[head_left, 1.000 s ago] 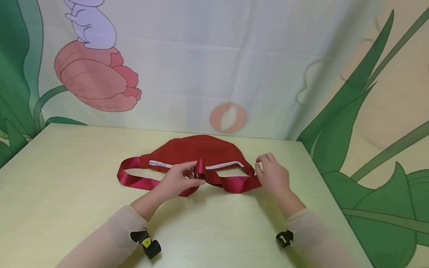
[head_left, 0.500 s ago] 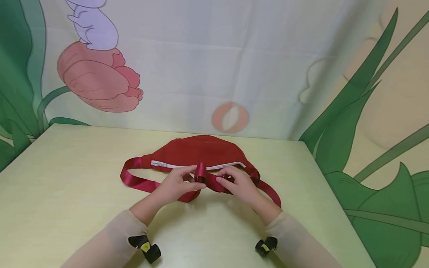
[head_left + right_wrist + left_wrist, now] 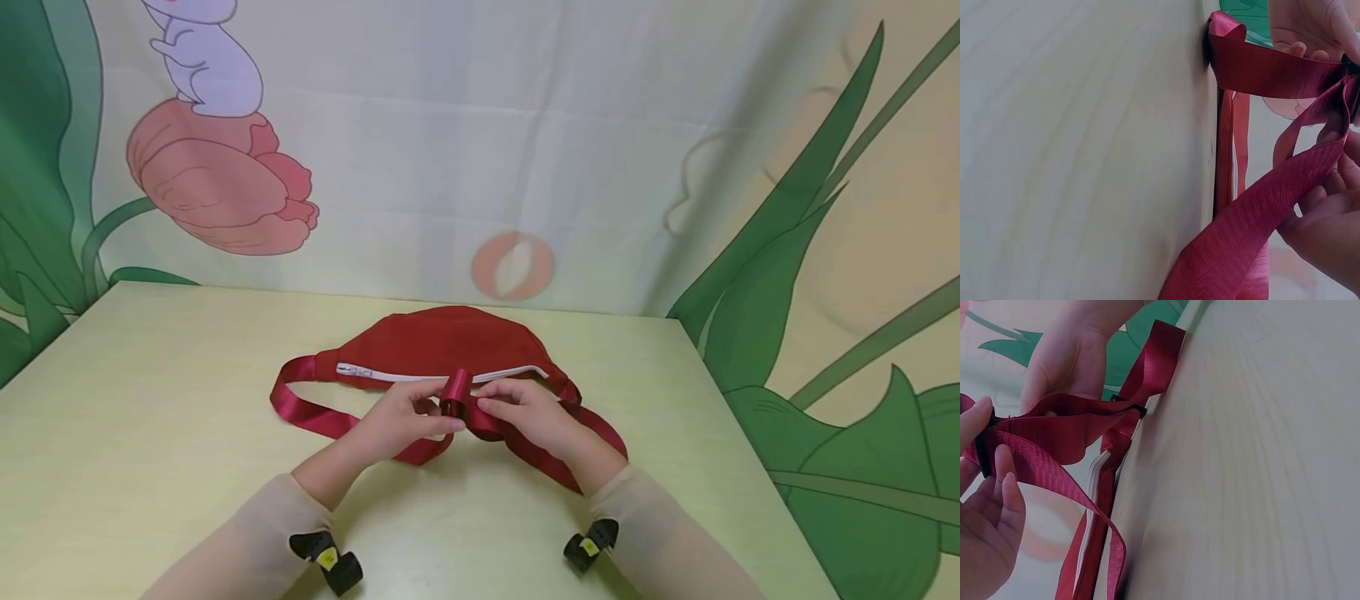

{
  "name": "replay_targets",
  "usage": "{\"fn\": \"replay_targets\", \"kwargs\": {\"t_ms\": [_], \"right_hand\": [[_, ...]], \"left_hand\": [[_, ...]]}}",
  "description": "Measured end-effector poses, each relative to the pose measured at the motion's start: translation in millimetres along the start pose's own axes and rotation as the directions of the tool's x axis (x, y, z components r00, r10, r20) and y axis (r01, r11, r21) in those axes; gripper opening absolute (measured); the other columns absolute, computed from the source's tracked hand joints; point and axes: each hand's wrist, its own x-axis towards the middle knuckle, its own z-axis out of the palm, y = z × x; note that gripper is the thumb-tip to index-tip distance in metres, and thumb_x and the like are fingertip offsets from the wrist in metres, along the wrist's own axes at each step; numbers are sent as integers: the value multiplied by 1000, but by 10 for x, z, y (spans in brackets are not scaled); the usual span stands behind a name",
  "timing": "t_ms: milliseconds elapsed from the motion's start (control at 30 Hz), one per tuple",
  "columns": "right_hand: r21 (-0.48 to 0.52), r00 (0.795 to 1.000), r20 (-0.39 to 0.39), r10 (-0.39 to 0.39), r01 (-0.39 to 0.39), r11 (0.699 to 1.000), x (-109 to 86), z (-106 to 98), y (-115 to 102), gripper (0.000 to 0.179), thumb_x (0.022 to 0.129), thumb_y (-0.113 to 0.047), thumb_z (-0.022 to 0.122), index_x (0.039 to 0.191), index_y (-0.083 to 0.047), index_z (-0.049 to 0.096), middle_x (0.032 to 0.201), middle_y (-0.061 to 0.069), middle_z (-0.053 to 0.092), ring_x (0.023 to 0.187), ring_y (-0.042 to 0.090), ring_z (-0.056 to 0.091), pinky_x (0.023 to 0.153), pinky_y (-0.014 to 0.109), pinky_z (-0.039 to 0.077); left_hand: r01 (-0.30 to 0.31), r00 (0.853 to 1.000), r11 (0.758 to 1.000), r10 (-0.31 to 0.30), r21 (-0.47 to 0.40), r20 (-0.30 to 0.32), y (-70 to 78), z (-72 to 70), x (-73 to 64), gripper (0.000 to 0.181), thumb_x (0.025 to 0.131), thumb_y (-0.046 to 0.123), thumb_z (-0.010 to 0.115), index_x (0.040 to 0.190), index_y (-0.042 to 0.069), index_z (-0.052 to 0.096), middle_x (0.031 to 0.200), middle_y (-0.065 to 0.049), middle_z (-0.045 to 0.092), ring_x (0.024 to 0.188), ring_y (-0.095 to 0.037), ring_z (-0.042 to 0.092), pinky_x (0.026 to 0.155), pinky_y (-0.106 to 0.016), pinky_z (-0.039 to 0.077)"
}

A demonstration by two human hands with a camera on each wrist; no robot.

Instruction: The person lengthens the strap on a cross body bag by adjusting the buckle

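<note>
A red waist bag (image 3: pixel 457 342) with a white zipper (image 3: pixel 390 376) lies on the table, its shiny dark red strap (image 3: pixel 311 410) looping out in front. My left hand (image 3: pixel 401 414) grips a black buckle (image 3: pixel 984 450) threaded with the strap, between thumb and fingers. A short loop of strap (image 3: pixel 456 390) stands up from it. Just to the right, my right hand (image 3: pixel 528 410) pinches the strap close to the buckle; in the right wrist view the strap (image 3: pixel 1254 206) trails down from those fingers. The right fingertips are partly hidden behind strap there.
The pale wooden table (image 3: pixel 187 358) lies under everything. Behind it hangs a light curtain (image 3: pixel 420 167) printed with flowers and leaves. A small black slider (image 3: pixel 1141 411) sits on the strap near the bag's end.
My right hand has moved left from the bag's right end to the strap beside the buckle. The strap on the right now loops out beneath my right wrist. The left hand keeps its grip.
</note>
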Motion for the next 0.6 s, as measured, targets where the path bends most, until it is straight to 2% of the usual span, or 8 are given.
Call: {"fn": "replay_targets", "kwargs": {"t_ms": [67,267,500,600], "right_hand": [[15,1000,9,-1,1,1000,0,6,-2,24,91,-25,61,108,-10,66,98,2,65,91,19,58,79,32,48],[4,1000,-3,16,-16,1000,-1,-4,8,25,91,-27,61,109,-11,66,101,1,65,93,18,58,82,33,48],[38,1000,7,-15,15,999,-1,7,-48,25,91,-25,61,110,-9,66,101,3,66,94,18,58,82,32,48],[55,1000,13,-14,13,998,-5,4,-61,27,91,-27,61,111,-9,66,102,2,66,95,18,58,82,32,48]], "left_hand": [[-1,1000,1000,1,-11,5,-8,12,7,45,81,12,73,123,5,60,93,-8,65,78,-24,56,69,-44,53],[-1,1000,1000,1,-7,-12,6,14,4,44,80,15,74,121,7,61,89,-5,65,77,-23,55,67,-39,53],[26,1000,999,-26,-39,12,16,17,-3,44,81,16,74,123,10,61,93,-7,65,81,-26,55,72,-53,51],[25,1000,999,-24,-31,14,14,18,-8,44,81,17,74,123,11,61,95,-6,65,81,-26,55,71,-51,51]]}}
